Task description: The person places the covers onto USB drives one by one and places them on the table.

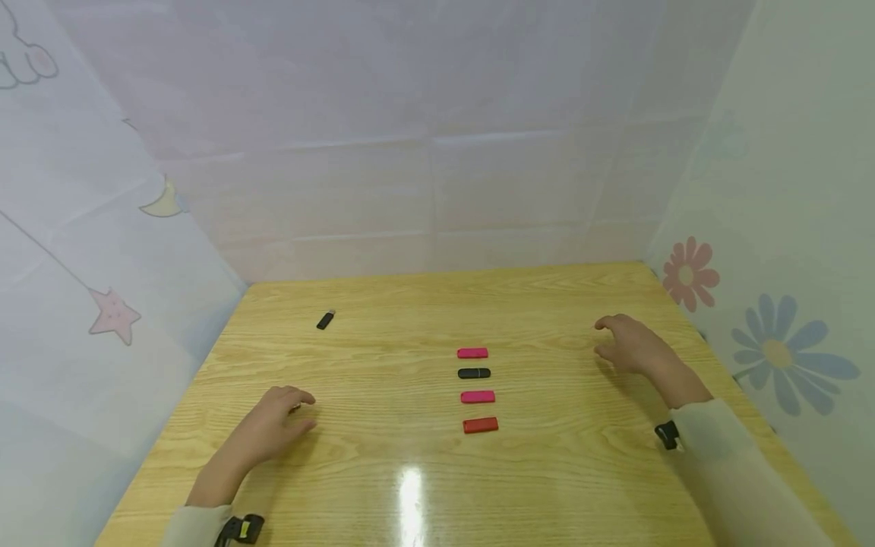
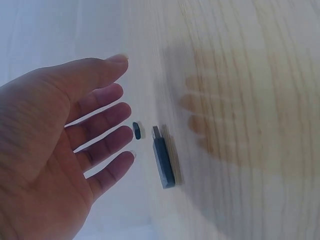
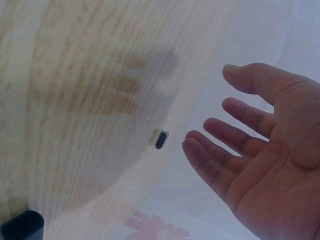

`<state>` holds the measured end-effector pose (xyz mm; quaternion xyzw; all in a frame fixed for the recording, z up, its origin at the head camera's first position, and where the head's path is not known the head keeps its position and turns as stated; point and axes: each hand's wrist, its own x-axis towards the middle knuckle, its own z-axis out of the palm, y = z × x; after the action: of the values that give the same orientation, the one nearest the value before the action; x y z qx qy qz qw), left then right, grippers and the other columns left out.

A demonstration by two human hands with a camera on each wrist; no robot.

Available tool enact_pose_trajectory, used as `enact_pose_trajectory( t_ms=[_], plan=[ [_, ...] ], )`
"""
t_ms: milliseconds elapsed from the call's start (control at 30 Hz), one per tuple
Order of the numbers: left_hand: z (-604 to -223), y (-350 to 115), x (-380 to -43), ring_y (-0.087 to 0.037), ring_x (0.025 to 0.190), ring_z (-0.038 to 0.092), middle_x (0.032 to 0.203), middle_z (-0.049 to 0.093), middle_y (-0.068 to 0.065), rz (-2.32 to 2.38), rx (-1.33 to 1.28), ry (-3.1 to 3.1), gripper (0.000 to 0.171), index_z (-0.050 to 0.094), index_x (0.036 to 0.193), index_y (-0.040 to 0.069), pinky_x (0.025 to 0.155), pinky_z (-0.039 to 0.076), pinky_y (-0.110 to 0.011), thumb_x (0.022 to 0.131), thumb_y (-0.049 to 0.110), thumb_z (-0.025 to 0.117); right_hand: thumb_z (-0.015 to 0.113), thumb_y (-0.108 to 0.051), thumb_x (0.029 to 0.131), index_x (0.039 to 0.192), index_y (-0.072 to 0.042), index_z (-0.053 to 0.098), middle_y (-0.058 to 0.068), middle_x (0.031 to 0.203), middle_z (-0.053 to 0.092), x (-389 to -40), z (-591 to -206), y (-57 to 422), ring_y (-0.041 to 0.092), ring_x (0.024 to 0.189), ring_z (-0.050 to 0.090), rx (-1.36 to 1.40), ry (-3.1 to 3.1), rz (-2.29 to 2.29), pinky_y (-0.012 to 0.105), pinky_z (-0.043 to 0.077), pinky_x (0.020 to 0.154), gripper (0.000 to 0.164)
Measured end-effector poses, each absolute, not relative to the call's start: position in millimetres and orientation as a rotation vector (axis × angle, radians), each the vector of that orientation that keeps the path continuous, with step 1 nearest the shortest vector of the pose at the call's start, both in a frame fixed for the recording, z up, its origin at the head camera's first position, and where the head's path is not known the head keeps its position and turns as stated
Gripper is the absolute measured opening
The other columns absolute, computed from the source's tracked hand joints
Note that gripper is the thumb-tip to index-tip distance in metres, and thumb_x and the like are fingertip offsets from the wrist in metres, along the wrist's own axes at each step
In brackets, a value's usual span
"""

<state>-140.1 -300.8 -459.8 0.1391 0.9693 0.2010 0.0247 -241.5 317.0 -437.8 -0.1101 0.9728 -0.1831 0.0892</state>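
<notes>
My left hand (image 1: 266, 427) hovers above the left part of the table, fingers loosely bent and holding nothing. In the left wrist view a dark USB stick (image 2: 164, 161) with its metal plug bare lies beyond the fingertips, and a smaller dark piece (image 2: 137, 130) is behind it. In the head view that hand mostly hides whatever lies under it. Over the right side, my right hand (image 1: 636, 346) hangs with fingers spread and nothing in it. A small dark capped piece (image 3: 161, 140) lies near its fingertips in the right wrist view.
Right of the table's middle, a pink USB stick (image 1: 472, 353), a black one (image 1: 475, 373), another pink one (image 1: 478, 396) and a red one (image 1: 481, 425) form a column. A black USB stick (image 1: 326, 319) lies far left. Cloth walls (image 1: 437, 190) enclose the table (image 1: 383, 486).
</notes>
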Motion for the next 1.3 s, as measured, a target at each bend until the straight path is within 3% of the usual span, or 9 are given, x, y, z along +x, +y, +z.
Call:
enact_pose_trajectory(
  t_ms=[233, 567, 900, 1300],
  plan=[
    [-462, -314, -139, -0.044, 0.122, 0.052, 0.126, 0.064, -0.019, 0.681, 0.374, 3.010, 0.038, 0.068, 0.124, 0.002, 0.097, 0.046, -0.060, 0.091, 0.019, 0.077, 0.059, -0.019, 0.101, 0.143, 0.011, 0.043, 0.040, 0.138, 0.042, -251, -439, 326, 0.056, 0.118, 0.049, -0.314, 2.880, -0.510, 0.065, 0.044, 0.094, 0.054],
    [-461, -328, -136, -0.052, 0.122, 0.050, 0.128, 0.061, -0.026, 0.634, 0.328, 2.990, 0.046, 0.064, 0.129, -0.001, 0.096, 0.045, -0.065, 0.090, 0.019, 0.078, 0.054, -0.018, 0.100, 0.145, 0.010, 0.042, 0.042, 0.144, 0.032, -270, -444, 340, 0.059, 0.123, 0.043, -0.226, 2.858, -0.488, 0.068, 0.042, 0.093, 0.053],
    [-460, -333, -138, -0.044, 0.111, 0.056, 0.122, 0.063, -0.025, 0.604, 0.275, 2.959, 0.046, 0.066, 0.125, -0.001, 0.084, 0.051, -0.055, 0.088, 0.022, 0.080, 0.052, -0.015, 0.101, 0.144, 0.010, 0.043, 0.041, 0.143, 0.034, -279, -446, 342, 0.059, 0.125, 0.042, -0.237, 2.870, -0.463, 0.069, 0.041, 0.096, 0.050],
    [-464, -336, -140, -0.043, 0.109, 0.059, 0.118, 0.064, -0.023, 0.592, 0.251, 2.956, 0.042, 0.066, 0.123, -0.002, 0.088, 0.051, -0.057, 0.088, 0.017, 0.079, 0.052, -0.011, 0.098, 0.140, 0.012, 0.047, 0.040, 0.138, 0.040, -286, -449, 343, 0.055, 0.118, 0.049, -0.246, 2.859, -0.446, 0.062, 0.046, 0.089, 0.048]
  ],
)
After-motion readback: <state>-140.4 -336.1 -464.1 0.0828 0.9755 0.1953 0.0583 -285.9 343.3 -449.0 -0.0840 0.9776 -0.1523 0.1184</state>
